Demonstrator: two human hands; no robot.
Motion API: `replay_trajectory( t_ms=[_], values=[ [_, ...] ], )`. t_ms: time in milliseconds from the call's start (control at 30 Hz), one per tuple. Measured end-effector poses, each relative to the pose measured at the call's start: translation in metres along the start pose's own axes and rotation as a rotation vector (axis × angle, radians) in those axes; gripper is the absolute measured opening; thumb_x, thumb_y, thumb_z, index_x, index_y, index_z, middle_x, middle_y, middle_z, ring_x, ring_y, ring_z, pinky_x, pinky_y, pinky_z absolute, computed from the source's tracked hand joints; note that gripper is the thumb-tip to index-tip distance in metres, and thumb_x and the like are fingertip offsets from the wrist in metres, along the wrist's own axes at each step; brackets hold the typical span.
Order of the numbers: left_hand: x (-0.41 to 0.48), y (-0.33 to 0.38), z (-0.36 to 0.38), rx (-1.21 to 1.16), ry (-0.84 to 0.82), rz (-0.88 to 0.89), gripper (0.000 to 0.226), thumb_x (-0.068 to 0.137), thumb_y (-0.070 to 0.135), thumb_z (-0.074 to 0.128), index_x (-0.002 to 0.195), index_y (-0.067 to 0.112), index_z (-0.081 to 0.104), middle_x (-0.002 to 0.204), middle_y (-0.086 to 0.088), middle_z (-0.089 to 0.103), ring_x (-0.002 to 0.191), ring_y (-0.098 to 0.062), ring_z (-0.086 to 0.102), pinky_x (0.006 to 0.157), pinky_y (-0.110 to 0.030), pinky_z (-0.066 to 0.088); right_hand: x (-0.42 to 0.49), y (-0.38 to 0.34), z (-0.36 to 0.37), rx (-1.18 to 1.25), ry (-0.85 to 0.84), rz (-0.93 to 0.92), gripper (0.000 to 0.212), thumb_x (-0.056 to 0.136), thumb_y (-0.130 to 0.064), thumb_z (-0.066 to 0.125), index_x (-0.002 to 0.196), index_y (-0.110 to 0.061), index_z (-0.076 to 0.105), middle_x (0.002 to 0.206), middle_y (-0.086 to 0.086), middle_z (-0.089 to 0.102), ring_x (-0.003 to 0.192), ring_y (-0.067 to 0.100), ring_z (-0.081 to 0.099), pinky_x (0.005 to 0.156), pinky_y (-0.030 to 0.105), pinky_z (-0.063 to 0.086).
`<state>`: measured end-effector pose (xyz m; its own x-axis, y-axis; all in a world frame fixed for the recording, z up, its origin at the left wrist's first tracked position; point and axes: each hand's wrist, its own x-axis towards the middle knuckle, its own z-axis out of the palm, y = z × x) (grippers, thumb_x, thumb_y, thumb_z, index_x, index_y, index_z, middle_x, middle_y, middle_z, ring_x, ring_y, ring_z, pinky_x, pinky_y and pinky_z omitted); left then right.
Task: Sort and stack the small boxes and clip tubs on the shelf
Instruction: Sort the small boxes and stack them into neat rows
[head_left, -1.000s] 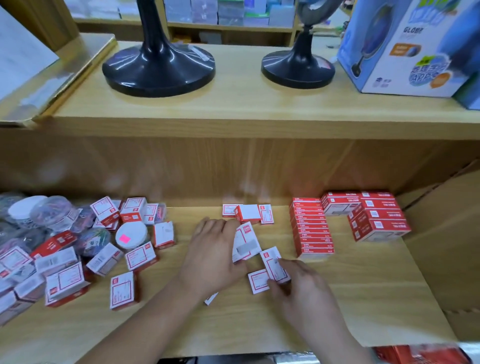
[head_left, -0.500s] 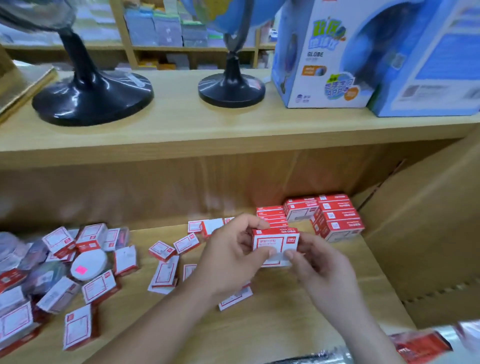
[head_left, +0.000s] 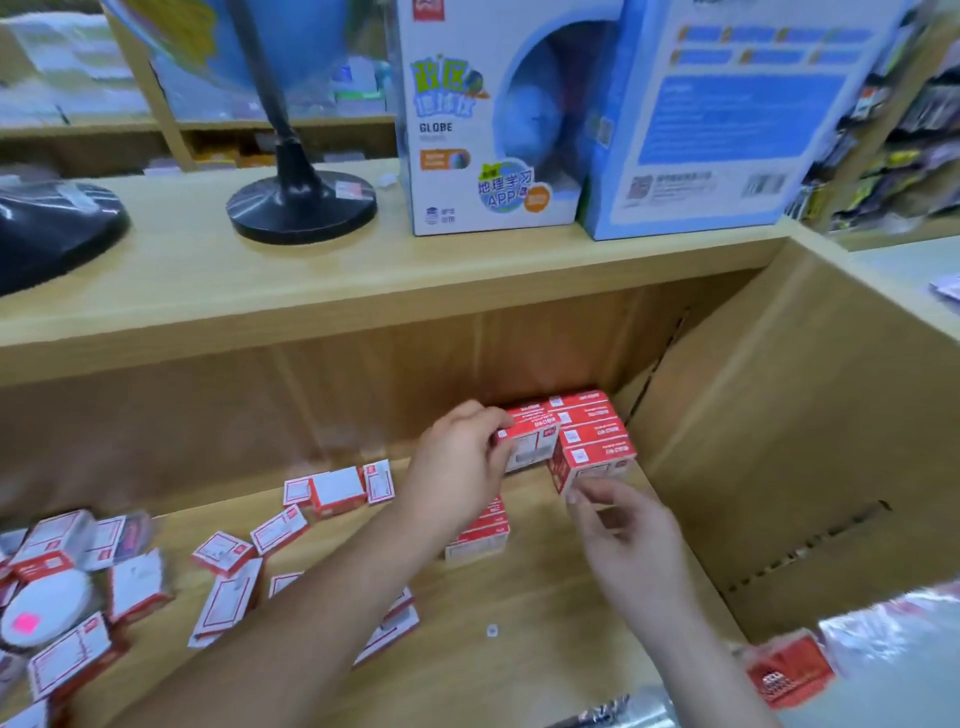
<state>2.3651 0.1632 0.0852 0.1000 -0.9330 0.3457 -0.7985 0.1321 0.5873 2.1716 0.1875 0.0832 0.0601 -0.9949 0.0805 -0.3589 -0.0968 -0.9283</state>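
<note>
left hand (head_left: 457, 467): grip pinches a small red box (head_left: 530, 441), held against the red stack (head_left: 592, 431) in the back right corner of the shelf (head_left: 519, 623). right hand (head_left: 628, 540): grip loosely curled, empty, just below the stack. loose boxes (head_left: 223, 551) and a white-lidded clip tub (head_left: 47, 608) lie on the left.

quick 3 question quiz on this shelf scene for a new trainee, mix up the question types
1. True or false: the left hand grips a red box beside the stack in the back right corner of the lower shelf.
2. Where does the white tub with the pink sticker lie?
A. At the left end of the lower shelf
B. On the upper shelf
C. On top of the stack
3. Fill in: on the upper shelf, the black globe stand is to the ___ of the globe box.

Key: 1 true; 2 A; 3 left
</note>
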Motion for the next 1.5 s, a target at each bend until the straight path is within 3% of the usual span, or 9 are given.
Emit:
replay_trajectory(
  t_ms=[233, 433, 667, 767, 833, 900, 1067, 1300, 1500],
  values=[
    [0.011, -0.008, 0.018, 0.088, -0.064, 0.012, 0.023, 0.090, 0.020, 0.071, 0.112, 0.014, 0.074, 0.107, -0.003, 0.067, 0.096, -0.026, 0.065, 0.084, -0.038, 0.054, 0.008, 0.013, -0.007, -0.024, -0.101, 0.010, 0.014, 0.092, -0.011, 0.067, 0.084, -0.021, 0.075, 0.081, -0.015, 0.074, 0.077, 0.001, 0.066, 0.069, 0.012, 0.048],
    [0.010, -0.021, 0.030, 0.202, -0.042, 0.047, 0.022, 0.091, 0.026, 0.070, 0.110, 0.015, 0.070, 0.101, -0.005, 0.060, 0.086, -0.032, 0.065, 0.069, -0.045, 0.057, 0.003, 0.019, 0.003, -0.006, -0.153, 0.068, 0.019, 0.092, -0.009, 0.067, 0.079, -0.023, 0.073, 0.077, -0.014, 0.073, 0.072, 0.000, 0.065, 0.068, 0.012, 0.047],
    [-0.026, -0.047, -0.034, 0.045, 0.027, -0.026, 0.025, 0.089, 0.016, 0.068, 0.113, 0.017, 0.073, 0.098, 0.002, 0.064, 0.086, -0.018, 0.063, 0.080, -0.031, 0.055, -0.036, 0.025, 0.049, -0.191, -0.425, 0.064, 0.005, 0.087, -0.028, 0.068, 0.082, -0.030, 0.069, 0.065, -0.012, 0.067, 0.058, 0.001, 0.056, 0.061, 0.029, 0.049],
    [-0.083, -0.081, -0.072, 0.112, -0.016, -0.126, 0.020, 0.086, 0.021, 0.061, 0.101, 0.020, 0.074, 0.086, 0.006, 0.060, 0.078, -0.019, 0.061, 0.070, -0.038, 0.055, -0.051, 0.022, 0.080, -0.313, -0.526, 0.052, 0.033, 0.073, -0.058, 0.061, 0.090, -0.031, 0.065, 0.076, -0.013, 0.066, 0.069, 0.007, 0.061, 0.069, 0.036, 0.054],
    [-0.120, -0.089, -0.081, 0.164, -0.124, -0.173, 0.023, 0.086, 0.036, 0.060, 0.100, 0.024, 0.074, 0.092, 0.007, 0.062, 0.089, -0.019, 0.064, 0.074, -0.038, 0.056, -0.053, 0.016, 0.096, -0.389, -0.520, 0.002, 0.045, 0.066, -0.071, 0.058, 0.079, -0.028, 0.056, 0.079, -0.013, 0.057, 0.070, 0.010, 0.057, 0.067, 0.037, 0.052],
    [-0.140, -0.091, -0.079, 0.214, -0.185, -0.167, 0.037, 0.083, 0.055, 0.060, 0.109, 0.030, 0.072, 0.103, 0.007, 0.063, 0.097, -0.020, 0.063, 0.081, -0.037, 0.055, -0.057, 0.009, 0.105, -0.464, -0.521, -0.018, 0.053, 0.059, -0.079, 0.057, 0.074, -0.028, 0.051, 0.085, -0.010, 0.054, 0.074, 0.013, 0.057, 0.065, 0.037, 0.050],
    [-0.128, -0.092, -0.068, 0.263, -0.381, -0.208, 0.072, 0.074, 0.069, 0.062, 0.135, 0.031, 0.058, 0.117, 0.003, 0.064, 0.112, -0.022, 0.055, 0.098, -0.040, 0.045, -0.068, 0.001, 0.115, -0.579, -0.490, -0.049, 0.064, 0.055, -0.082, 0.055, 0.104, -0.041, 0.062, 0.101, -0.013, 0.054, 0.095, 0.010, 0.062, 0.072, 0.036, 0.054],
    [-0.141, -0.098, -0.105, -0.356, -0.207, -0.504, 0.022, 0.086, 0.016, 0.078, 0.105, 0.024, 0.071, 0.071, 0.010, 0.066, 0.058, -0.003, 0.056, 0.057, -0.018, 0.043, -0.074, 0.003, 0.117, -0.572, -0.509, -0.075, 0.049, 0.070, -0.067, 0.071, 0.112, -0.043, 0.064, 0.098, -0.016, 0.048, 0.094, 0.006, 0.060, 0.074, 0.034, 0.054],
    [-0.162, -0.099, -0.112, -0.477, -0.129, -0.558, 0.006, 0.091, 0.013, 0.074, 0.091, 0.020, 0.072, 0.070, 0.000, 0.071, 0.059, -0.009, 0.060, 0.056, -0.026, 0.047, -0.075, 0.006, 0.115, -0.484, -0.404, -0.037, 0.042, 0.067, -0.051, 0.083, 0.091, -0.034, 0.054, 0.083, -0.014, 0.058, 0.077, 0.009, 0.057, 0.066, 0.035, 0.050]
  ],
)
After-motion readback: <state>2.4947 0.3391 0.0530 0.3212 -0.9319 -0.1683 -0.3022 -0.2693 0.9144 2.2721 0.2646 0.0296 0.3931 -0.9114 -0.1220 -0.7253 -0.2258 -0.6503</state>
